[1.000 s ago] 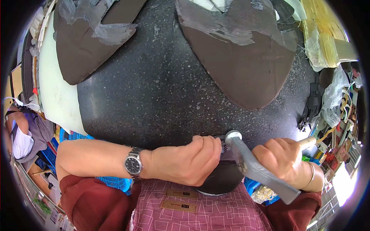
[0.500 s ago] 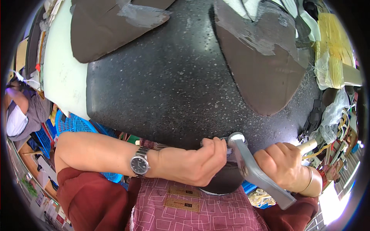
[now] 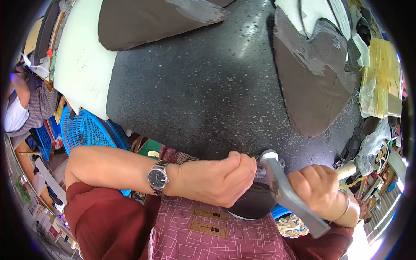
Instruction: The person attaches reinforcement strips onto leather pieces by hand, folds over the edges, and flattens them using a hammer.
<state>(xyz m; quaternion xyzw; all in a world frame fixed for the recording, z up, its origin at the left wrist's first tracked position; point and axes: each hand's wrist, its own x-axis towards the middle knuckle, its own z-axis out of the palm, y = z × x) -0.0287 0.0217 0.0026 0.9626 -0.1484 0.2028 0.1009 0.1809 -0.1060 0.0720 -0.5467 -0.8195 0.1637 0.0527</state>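
Observation:
My right hand [image 3: 318, 186] is wrapped round the wooden handle of a hammer [image 3: 288, 197]. The hammer's long grey metal head lies slantwise, with its round face at the table's near edge, just right of my left fingers. A watch circles the wrist of my left hand [image 3: 216, 175], whose fingers are curled closed at the edge of a dark brown leather-like piece [image 3: 253, 203]. That piece hangs over the table edge above my lap, and a greyish smeared part of it shows beside the hammer face. My left fingertips are hidden from sight.
The black speckled tabletop [image 3: 195, 95] carries two larger brown pieces with grey smears, one far left [image 3: 151, 24] and one right [image 3: 307, 95]. White sheeting [image 3: 82, 65] borders it. Blue baskets [image 3: 82, 128] stand at left, near another person's arm [image 3: 19, 91]. Clear plastic [image 3: 372, 138] lies at right.
The view has shifted a little, so the tabletop and brown pieces sit further right. Both hands and the hammer stay nearly in place at the table edge.

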